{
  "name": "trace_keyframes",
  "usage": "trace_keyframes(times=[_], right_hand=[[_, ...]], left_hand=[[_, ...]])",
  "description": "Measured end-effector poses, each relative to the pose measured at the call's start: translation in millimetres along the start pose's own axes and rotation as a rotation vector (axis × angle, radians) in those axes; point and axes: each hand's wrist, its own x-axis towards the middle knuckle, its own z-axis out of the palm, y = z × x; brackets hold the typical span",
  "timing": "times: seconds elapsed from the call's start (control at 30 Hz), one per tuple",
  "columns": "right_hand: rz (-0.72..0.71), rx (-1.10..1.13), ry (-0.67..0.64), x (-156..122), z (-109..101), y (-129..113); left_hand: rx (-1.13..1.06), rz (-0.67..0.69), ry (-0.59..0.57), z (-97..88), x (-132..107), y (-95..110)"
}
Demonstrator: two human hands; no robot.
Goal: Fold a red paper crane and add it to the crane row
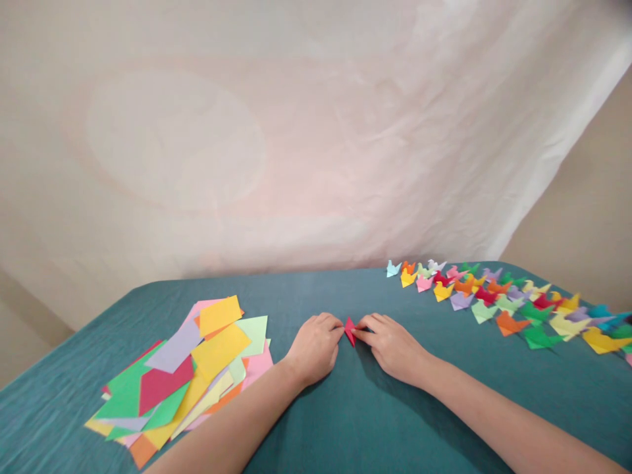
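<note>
A small folded piece of red paper (350, 329) rests on the teal tablecloth (375, 421) near the table's middle. My left hand (316, 345) lies on the cloth just left of it, fingers curled and pinching its left side. My right hand (390, 343) lies just right of it, fingers pinched on its right side. Only a small red tip shows between the fingertips of both hands.
A loose pile of coloured paper squares (182, 368) lies to the left of my left arm. Several folded paper figures (498, 299) in many colours stretch in rows along the back right of the table. A pale sheet hangs behind the table.
</note>
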Motion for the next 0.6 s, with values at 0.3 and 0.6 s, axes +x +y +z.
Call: trace_keyframes(times=[0.3,0.6], right_hand=[[-0.013,-0.040,-0.007,-0.3,-1.2,-1.2],[-0.056,-0.211,-0.066,2.1,-4.4,-10.1]], left_hand=[[-0.018,0.003,0.000,-1.6,0.3,1.7],[-0.054,0.036,-0.012,-2.5,1.1,2.6]])
